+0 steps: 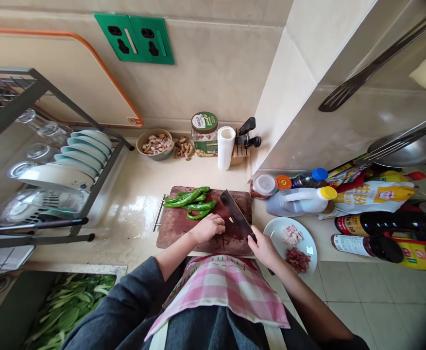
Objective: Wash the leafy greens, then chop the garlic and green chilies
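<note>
My right hand (265, 249) is wrapped round the handle of a cleaver (235, 210), whose dark wide blade slants across the right part of a brown wooden cutting board (174, 228). My left hand (209, 228) rests low over the middle of the board, fingers curled together and pointing toward the blade; what they hold, if anything, is hidden. Between fingertips and blade lies a tiny pale scrap, too small to name. Several green peppers (189, 199) lie in a pile at the board's back left, just beyond my left hand.
Right of the board, a plate (311, 238) bears pale and dark red chopped meat. Bottles and a white jug (293, 201) crowd the right side. A bowl of garlic (156, 144), ginger (184, 148) and a knife block (240, 158) line the wall. Left stands a dish rack (103, 182) above a sink with leafy greens (70, 306).
</note>
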`<state>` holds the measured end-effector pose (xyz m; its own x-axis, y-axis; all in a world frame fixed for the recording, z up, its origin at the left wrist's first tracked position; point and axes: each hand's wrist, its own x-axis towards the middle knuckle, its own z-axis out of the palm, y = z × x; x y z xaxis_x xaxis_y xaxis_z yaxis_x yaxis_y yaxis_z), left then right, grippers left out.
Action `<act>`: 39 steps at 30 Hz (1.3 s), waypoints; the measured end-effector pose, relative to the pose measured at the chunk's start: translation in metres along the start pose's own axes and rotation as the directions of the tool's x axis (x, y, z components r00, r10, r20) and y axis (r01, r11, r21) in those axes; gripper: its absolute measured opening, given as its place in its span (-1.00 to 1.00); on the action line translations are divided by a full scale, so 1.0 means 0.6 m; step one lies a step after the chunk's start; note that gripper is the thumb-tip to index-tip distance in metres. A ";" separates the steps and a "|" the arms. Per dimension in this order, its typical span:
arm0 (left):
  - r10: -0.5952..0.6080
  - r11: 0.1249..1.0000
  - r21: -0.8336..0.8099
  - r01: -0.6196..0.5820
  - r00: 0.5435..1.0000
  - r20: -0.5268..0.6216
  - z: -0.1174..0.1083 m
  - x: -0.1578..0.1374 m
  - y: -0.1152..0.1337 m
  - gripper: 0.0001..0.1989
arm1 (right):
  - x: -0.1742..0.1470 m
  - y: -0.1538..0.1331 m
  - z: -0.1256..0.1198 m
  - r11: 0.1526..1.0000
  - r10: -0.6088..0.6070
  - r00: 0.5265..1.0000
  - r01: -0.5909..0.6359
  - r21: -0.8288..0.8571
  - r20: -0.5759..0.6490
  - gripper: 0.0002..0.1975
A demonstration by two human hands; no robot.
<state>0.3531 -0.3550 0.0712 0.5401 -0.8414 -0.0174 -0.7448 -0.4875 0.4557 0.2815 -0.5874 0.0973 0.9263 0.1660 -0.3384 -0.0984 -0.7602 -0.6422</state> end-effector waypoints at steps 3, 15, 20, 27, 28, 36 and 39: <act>-0.095 0.993 0.065 0.099 0.994 -0.058 0.012 0.018 0.002 -0.81 | -0.002 -0.005 0.003 1.000 0.025 1.000 -0.024 -0.017 0.013 -0.69; -0.314 0.948 -0.140 0.287 0.918 -0.244 0.066 0.052 0.001 -0.75 | -0.002 -0.039 0.006 0.963 0.069 0.997 -0.062 -0.263 0.020 -0.71; -0.285 0.949 -0.210 0.235 0.926 -0.249 0.058 0.045 0.002 -0.76 | 0.008 -0.043 0.020 0.956 0.087 0.996 -0.083 -0.281 0.002 -0.72; -0.311 0.945 -0.179 0.274 0.923 -0.227 0.057 0.046 0.002 -0.79 | -0.001 -0.040 0.005 0.974 0.050 0.999 -0.045 -0.222 0.018 -0.73; -0.314 0.944 -0.180 0.277 0.921 -0.232 0.059 0.047 0.002 -0.79 | 0.002 -0.038 0.009 0.975 0.053 0.998 -0.048 -0.219 0.020 -0.73; -0.351 0.926 -0.261 0.273 0.878 -0.325 0.039 0.020 0.005 -0.78 | 0.006 -0.021 0.029 0.996 0.082 0.996 -0.083 -0.012 -0.043 -0.73; -0.443 0.895 -0.203 0.396 0.836 -0.323 0.020 -0.013 0.013 -0.77 | -0.006 -0.019 0.020 0.998 0.056 0.995 -0.053 0.033 -0.086 -0.71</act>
<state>0.3383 -0.3548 0.0641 0.9083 -0.4124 0.0704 -0.3733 -0.7228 0.5815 0.2749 -0.5718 0.0980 0.9471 0.0684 -0.3135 -0.1598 -0.7466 -0.6458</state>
